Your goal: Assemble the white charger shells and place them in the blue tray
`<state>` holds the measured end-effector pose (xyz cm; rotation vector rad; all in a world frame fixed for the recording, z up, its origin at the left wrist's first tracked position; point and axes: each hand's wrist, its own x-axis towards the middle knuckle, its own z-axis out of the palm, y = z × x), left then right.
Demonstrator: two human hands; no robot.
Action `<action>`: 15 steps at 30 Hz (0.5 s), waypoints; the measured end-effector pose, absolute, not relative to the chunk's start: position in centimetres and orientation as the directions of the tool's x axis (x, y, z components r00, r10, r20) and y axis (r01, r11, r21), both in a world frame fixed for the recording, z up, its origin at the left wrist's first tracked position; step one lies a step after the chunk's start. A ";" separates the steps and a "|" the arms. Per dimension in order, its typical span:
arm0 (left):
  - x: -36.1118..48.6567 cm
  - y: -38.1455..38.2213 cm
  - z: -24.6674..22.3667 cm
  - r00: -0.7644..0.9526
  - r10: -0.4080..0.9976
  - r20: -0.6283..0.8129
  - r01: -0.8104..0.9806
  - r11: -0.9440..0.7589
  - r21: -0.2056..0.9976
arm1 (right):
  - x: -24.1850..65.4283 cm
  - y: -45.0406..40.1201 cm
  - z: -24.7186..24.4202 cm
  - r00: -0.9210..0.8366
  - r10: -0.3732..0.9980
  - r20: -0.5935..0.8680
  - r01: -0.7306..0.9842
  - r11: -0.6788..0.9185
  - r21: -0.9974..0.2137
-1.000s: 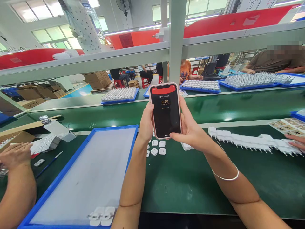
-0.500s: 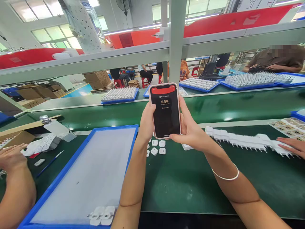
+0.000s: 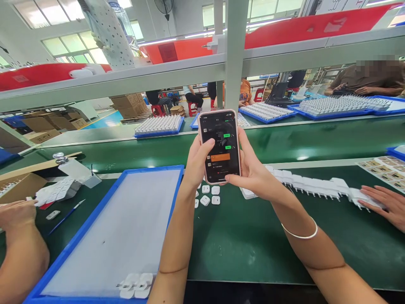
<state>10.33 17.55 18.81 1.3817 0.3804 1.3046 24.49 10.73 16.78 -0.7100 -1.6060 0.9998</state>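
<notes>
Green work surface (image 3: 253,249) under a pale metal shelf (image 3: 177,78), workshop behind. Your left hand (image 3: 194,164) and right hand (image 3: 255,172) share one dark-screened smartphone in a pale pink case (image 3: 225,141), held up above the surface, in front of small white square pieces (image 3: 215,191) it partly hides. Left grip: closed on the phone's left edge, thumb over the screen (touching or hovering, can't tell). Right grip: closed round the right edge, thumb at the bottom. Progress, as judged: phone is up, lit, on a chat-like page with green and orange blocks; what's left there can't be told. White plastic plugs (image 3: 142,286) sit in the near right corner of the blue-rimmed white tray (image 3: 110,228), neither hand on them. Off right, a co-worker's hand (image 3: 387,204) rests at the end of a row of white plug pieces (image 3: 311,185).
</notes>
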 end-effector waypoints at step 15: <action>10.3 17.8 18.6 0.331 0.821 0.465 -0.436 -0.304 0.847 | 24.5 10.5 17.0 -0.247 0.862 0.443 -0.095 0.433 -0.896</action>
